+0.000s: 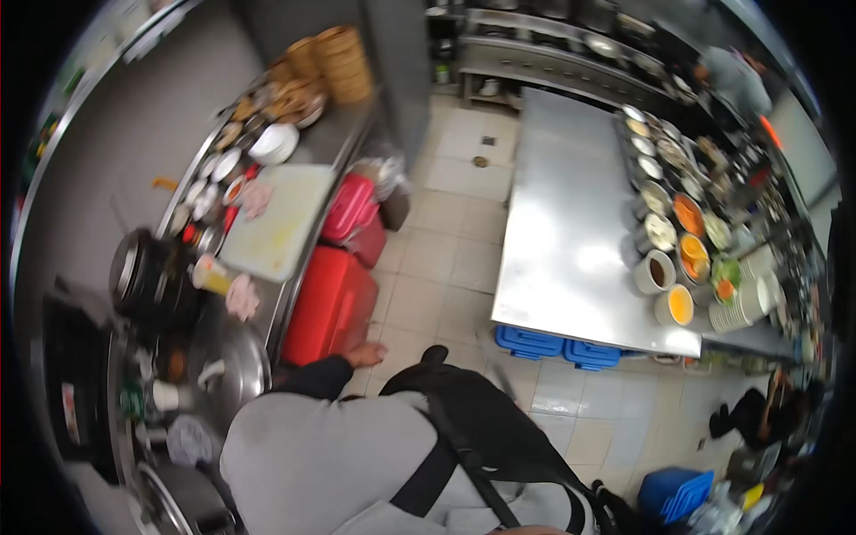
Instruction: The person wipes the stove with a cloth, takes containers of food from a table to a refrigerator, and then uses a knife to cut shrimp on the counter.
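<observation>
My left hand (pixel 364 354) hangs low beside the red bin (pixel 330 303), at the end of a black sleeve. Its fingers look loosely extended and nothing shows in them, though blur softens the detail. My grey shirt and black apron (pixel 481 415) fill the lower middle, and my right hand does not show. A narrow grey thing (pixel 504 370), too blurred to name, sticks out beyond the apron. Left of me, the steel counter holds a pale cutting board (pixel 281 223) with a pink cloth (pixel 257 198) on it. Another pink cloth (pixel 242 297) lies near the board's front end.
A steel table (pixel 562 214) stands ahead right, with several food containers (pixel 660 232) and stacked bowls (pixel 749 303). Blue-lidded bins (pixel 557 346) sit below it. A large metal lid (pixel 236 361) is at left. One person (pixel 736 80) stands far right; another (pixel 767 415) crouches lower right.
</observation>
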Available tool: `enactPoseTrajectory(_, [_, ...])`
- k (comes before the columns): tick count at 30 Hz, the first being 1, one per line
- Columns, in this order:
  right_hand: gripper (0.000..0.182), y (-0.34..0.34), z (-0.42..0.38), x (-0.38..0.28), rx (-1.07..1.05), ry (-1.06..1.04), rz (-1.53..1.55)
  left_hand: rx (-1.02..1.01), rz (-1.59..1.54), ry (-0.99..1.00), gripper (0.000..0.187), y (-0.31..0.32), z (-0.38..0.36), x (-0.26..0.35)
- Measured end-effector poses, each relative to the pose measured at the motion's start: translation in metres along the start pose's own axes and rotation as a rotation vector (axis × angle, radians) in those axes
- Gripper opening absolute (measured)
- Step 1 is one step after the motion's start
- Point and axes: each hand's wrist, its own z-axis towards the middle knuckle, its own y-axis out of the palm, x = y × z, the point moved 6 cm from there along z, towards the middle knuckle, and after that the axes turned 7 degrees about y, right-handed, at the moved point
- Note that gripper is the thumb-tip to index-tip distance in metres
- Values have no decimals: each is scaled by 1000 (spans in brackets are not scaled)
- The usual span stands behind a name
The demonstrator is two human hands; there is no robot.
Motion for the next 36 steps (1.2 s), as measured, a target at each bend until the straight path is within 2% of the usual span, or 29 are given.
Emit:
enactPoseTrajectory(1, [45,-3,-3,6,-36,-41,-23,-171,-164,-176,45,9,-15,-9])
enactPoseTrajectory(2, [44,-8,-20,7,-87,-66,-49,-221,-190,-220,45,8,-27,-6])
enactPoseTrajectory(3, [45,-36,41,-47,-167,349,-116,-280,-210,-269,44,9,-38,-8])
enactPoseTrajectory(4, [44,-56,79,-53,38,395,83,-339,-177,-251,44,17,-38,-29])
enactPoseTrajectory(5, [43,-60,100,-29,264,308,179,-278,-58,44,39,20,-22,-47])
enactPoseTrajectory(6, [43,-55,97,4,327,441,188,-227,38,346,34,24,-17,-43])
enactPoseTrajectory(7, [43,-32,80,30,415,415,365,-159,-468,97,29,19,-10,-47])
enactPoseTrajectory(8, [41,-4,43,45,444,308,124,-79,-939,-218,25,15,-5,-45])
enactPoseTrajectory(9, [39,13,-8,32,-50,696,-183,-161,-913,-226,25,6,0,-16])
enactPoseTrajectory(10, [35,23,-51,3,-15,507,148,0,-875,-261,24,-13,-5,19])
enactPoseTrajectory(11, [34,30,-94,-16,-302,532,240,179,-838,-293,23,-24,-13,43])
enactPoseTrajectory(13, [33,16,-103,-50,-397,537,348,44,-642,-257,25,-6,-21,44])
enactPoseTrajectory(15, [32,-12,-49,-45,-298,421,279,-47,-459,-207,27,9,-16,19])
enactPoseTrajectory(17, [36,-50,24,-15,-218,691,-87,-243,-575,-245,28,43,-20,-17])
enactPoseTrajectory(18, [37,-61,51,-17,117,494,41,-298,-474,-367,29,23,-22,10])
enactPoseTrajectory(19, [39,-70,61,-24,440,281,173,-290,-485,-371,29,33,-12,-4])
enactPoseTrajectory(21, [50,-56,35,-29,337,500,36,-84,-278,256,30,35,20,-32])
enactPoseTrajectory(22, [49,-36,6,-25,277,431,75,-60,-453,64,29,26,18,-19])
enactPoseTrajectory(23, [48,-21,-27,-30,13,452,1,6,-655,-135,29,15,13,-2])
enactPoseTrajectory(24, [46,-2,-66,-29,-58,340,53,112,-842,-319,29,3,5,19])
enactPoseTrajectory(25, [43,2,-92,-52,-327,512,86,157,-858,-330,29,-1,-4,33])
enactPoseTrajectory(27, [39,15,-104,-70,-231,349,460,-30,-429,-342,31,-1,-17,45])
enactPoseTrajectory(28, [39,16,-84,-64,-245,330,470,-72,-580,-374,36,20,-23,25])
enactPoseTrajectory(30, [36,9,-23,-73,-536,580,344,-114,-583,-374,37,28,-29,22])
enactPoseTrajectory(31, [36,16,-1,-87,-562,562,338,-163,-584,-373,38,35,-35,22])
enactPoseTrajectory(32, [35,36,19,-107,-636,537,373,-161,-367,-252,38,31,-28,30])
enactPoseTrajectory(34, [34,77,36,-136,-769,486,397,-186,-348,-234,40,31,-12,13])
enactPoseTrajectory(35, [34,93,29,-136,-846,456,388,-166,-351,-260,41,12,-8,31])
enactPoseTrajectory(36, [30,97,22,-116,-823,442,310,-67,-288,-152,42,18,5,10])
